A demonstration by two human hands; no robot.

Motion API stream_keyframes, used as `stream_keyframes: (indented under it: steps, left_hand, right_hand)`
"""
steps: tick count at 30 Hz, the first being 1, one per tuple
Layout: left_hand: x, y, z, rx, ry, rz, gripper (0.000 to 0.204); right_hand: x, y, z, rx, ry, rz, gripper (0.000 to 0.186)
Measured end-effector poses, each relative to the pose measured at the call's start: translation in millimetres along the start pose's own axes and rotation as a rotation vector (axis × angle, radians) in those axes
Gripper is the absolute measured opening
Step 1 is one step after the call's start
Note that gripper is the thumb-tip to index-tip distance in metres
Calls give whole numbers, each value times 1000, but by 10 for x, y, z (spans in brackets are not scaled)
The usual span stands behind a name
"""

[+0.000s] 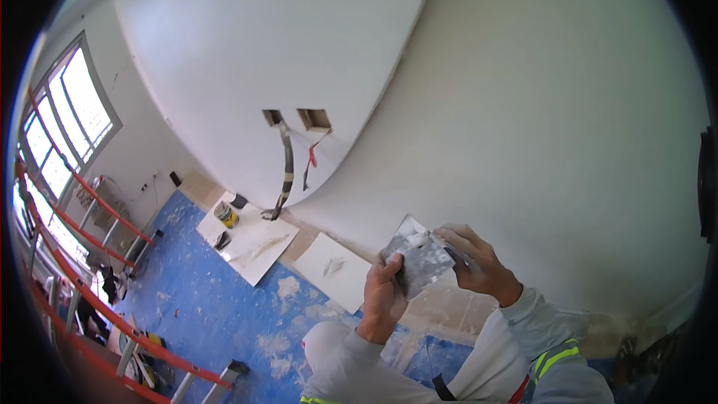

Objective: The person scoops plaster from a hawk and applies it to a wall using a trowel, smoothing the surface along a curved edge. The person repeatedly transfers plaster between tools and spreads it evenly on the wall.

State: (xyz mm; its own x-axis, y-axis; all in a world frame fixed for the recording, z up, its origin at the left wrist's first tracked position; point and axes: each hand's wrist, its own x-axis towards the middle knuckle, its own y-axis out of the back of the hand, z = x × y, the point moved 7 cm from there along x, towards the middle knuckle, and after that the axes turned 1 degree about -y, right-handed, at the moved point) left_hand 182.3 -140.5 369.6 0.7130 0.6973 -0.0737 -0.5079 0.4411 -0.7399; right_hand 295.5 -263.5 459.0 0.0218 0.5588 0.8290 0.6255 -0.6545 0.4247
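My left hand (384, 295) grips a flat grey plate (422, 273) by its left side, the thumb lying on its face. White paste-like smears cover the plate, and a small white lump (417, 239) sits near its upper edge. At the plate's right side is my right hand (482, 263), its fingers bent and closed. A thin dark-edged thing (452, 253) shows beneath those fingers; the hand hides most of it, so its kind is unclear. Both hands are held up in front of the pale wall (538, 135).
A white panel (262, 45) has two square cutouts with hanging cables (288, 168). White boards (254, 243) lie on the blue, stained floor (217, 322), one bearing a yellow-and-dark can (226, 215). An orange ladder (142, 340) extends along the left, near a window (69, 116).
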Motion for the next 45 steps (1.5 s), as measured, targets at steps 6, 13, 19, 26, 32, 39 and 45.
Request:
stream_keyframes:
  steps: [6, 13, 19, 26, 32, 39, 45]
  left_hand:
    - [-135, 25, 314, 42, -173, -72, 33]
    - [-224, 287, 1007, 487, -680, -8, 28]
    - [-226, 377, 1039, 860, -852, 109, 22]
    - [-266, 15, 806, 1206, -955, -187, 24]
    - [46, 449, 309, 1766, -620, -232, 40]
    - [307, 584, 437, 1000, -474, -85, 21]
    - [138, 426, 503, 768, -401, -80, 15]
  right_hand:
    - [-69, -267, 120, -257, -255, -330, 66]
    - [-418, -228, 594, 622, -961, 75, 30]
    - [-224, -388, 353, 1434, -1051, 285, 36]
    - [-331, -529, 496, 1341, -1136, 311, 37]
    - [-84, -111, 403, 1381, -947, 289, 38]
    - [873, 1449, -117, -88, -36, 662, 19]
    - [2166, 2045, -403, -272, 302, 716, 19]
